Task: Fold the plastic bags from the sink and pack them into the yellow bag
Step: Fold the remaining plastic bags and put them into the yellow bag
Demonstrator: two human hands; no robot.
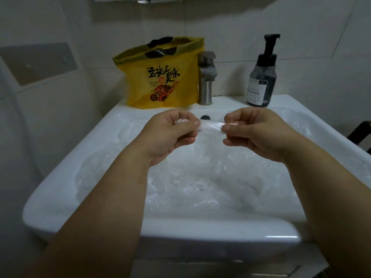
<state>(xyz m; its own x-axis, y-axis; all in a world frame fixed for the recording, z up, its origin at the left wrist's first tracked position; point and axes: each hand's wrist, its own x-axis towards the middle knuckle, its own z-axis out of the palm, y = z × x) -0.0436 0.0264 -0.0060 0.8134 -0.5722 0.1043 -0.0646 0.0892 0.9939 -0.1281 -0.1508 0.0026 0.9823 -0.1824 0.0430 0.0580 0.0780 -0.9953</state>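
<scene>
A clear plastic bag [210,127] is stretched between my two hands above the back of the white sink [66,189]. My left hand [172,131] pinches its left end, with some plastic bunched in the curled fingers. My right hand [255,129] pinches the right end between thumb and fingers. Several more crumpled clear bags [200,183] fill the basin below. The yellow bag [162,77] with black writing and a red picture stands open on the sink ledge at the back left, with dark plastic showing at its mouth.
A metal tap [206,77] stands right of the yellow bag. A dark soap pump bottle [262,77] sits at the back right of the ledge. The overflow hole [205,117] shows between my hands. White tiled wall rises behind. A dark object [361,133] is at the right edge.
</scene>
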